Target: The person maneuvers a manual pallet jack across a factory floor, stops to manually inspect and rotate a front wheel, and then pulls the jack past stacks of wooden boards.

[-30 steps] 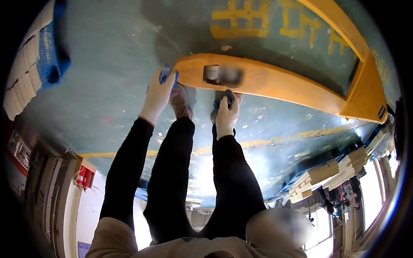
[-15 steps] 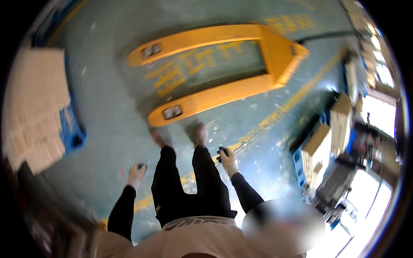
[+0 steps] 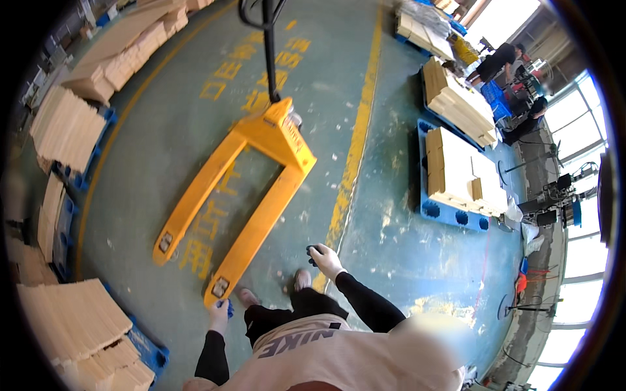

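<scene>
Green, scuffed paint is worn by the floor (image 3: 391, 254), which is split by a yellow line (image 3: 362, 124) running from just past twelve o'clock down towards six, presumably so that the lane can be told from the storage strip.

Inside that lane, at about ten o'clock, a yellow pallet jack (image 3: 277, 137) is set down slantwise. Its near fork (image 3: 253, 233) and far fork (image 3: 197, 193) are pointed towards seven and eight, and its black handle (image 3: 269, 58) is raised towards twelve, probably so that it can be gripped from the far end.

Pale boards are piled all round: a right-hand stack (image 3: 456, 176) at three o'clock, and a lower-left stack (image 3: 72, 322) at eight. The right-hand stack is borne by a blue pallet (image 3: 450, 216), likely because the hollows in the pallet's side let forks be slid beneath.

At seven o'clock the left hand (image 3: 220, 317), in a white glove with dark blue fingertips, is held low beside the tip of the near fork; whether the fork is touched, how far the fingers are closed and whether anything is gripped cannot be told. At six o'clock the right hand (image 3: 328, 260), gloved alike, is held out from the body, perhaps for balance; its fingers are loosely curled and parted, and nothing is seen between them.
</scene>
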A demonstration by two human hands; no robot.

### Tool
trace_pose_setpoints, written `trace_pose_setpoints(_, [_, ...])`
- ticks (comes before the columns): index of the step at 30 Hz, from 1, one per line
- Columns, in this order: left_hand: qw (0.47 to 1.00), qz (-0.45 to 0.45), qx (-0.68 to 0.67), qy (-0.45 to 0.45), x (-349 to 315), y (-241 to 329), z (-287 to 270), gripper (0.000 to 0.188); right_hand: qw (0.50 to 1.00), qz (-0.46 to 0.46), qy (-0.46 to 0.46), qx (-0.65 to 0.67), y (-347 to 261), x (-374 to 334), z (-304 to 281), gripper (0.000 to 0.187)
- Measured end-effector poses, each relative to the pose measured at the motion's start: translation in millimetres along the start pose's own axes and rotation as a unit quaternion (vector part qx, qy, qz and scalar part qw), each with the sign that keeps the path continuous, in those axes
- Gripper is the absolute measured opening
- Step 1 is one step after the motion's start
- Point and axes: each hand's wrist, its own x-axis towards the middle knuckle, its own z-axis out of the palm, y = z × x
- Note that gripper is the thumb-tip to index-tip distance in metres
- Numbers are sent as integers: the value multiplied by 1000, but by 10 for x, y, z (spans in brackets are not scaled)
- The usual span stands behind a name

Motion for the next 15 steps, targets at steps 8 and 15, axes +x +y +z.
trace_pose_setpoints(8, [993,105,20,-53,420,2213,1851,18,963,-167,208,-37,-782,1469,-1982,33])
trace_pose_setpoints(15, [873,461,108,114,1770,4523,3257,30,931,-250,264,34,-1791,2538,-3728,20])
